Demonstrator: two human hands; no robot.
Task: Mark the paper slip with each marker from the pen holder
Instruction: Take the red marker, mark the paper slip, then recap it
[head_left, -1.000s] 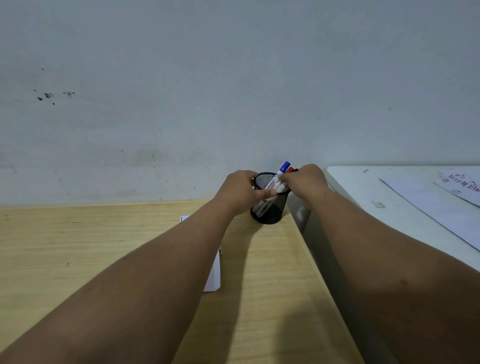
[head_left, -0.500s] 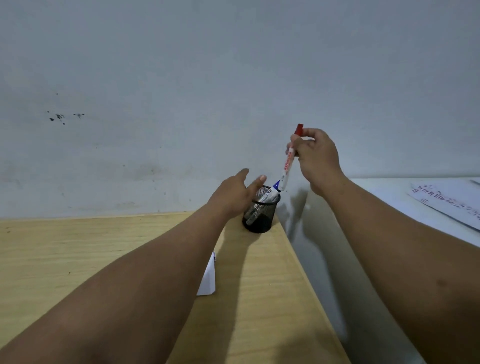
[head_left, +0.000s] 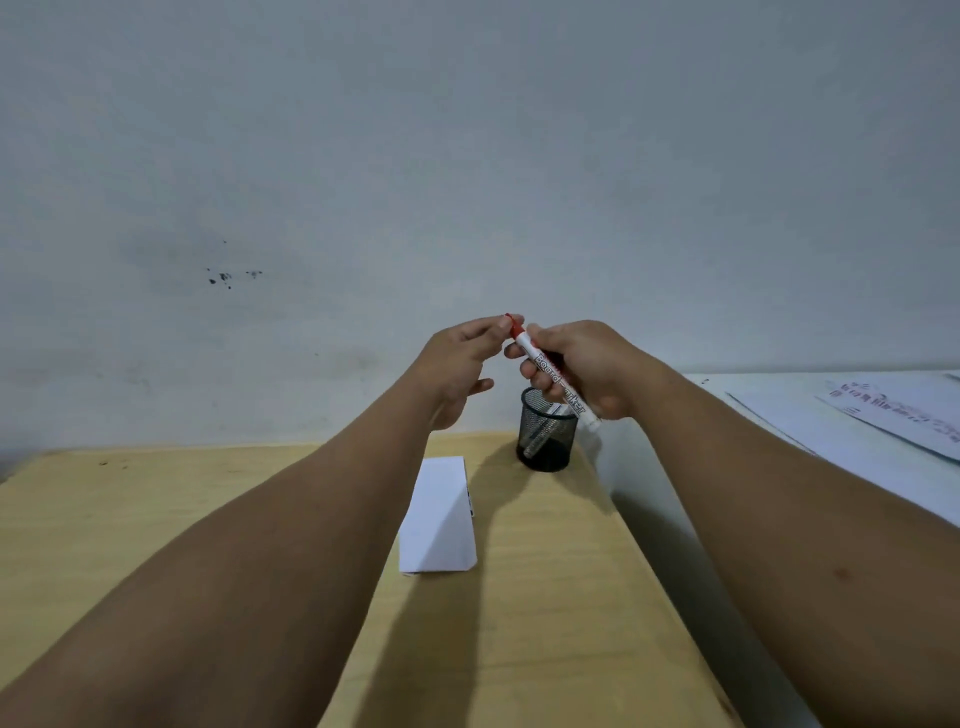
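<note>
My right hand holds a white board marker with a red cap, tilted above the black mesh pen holder. The fingertips of my left hand pinch the red cap at the marker's upper end. Another marker lies slanted inside the holder, seen through the mesh. The white paper slip lies on the wooden table, left of the holder and partly under my left forearm.
The holder stands near the table's far right corner, against a grey wall. A white table with printed sheets adjoins on the right, with a narrow gap between the two tables.
My right hand lifted the red-capped marker out of the holder and brought it down in front of me. My left hand left the holder's rim and took the cap.
</note>
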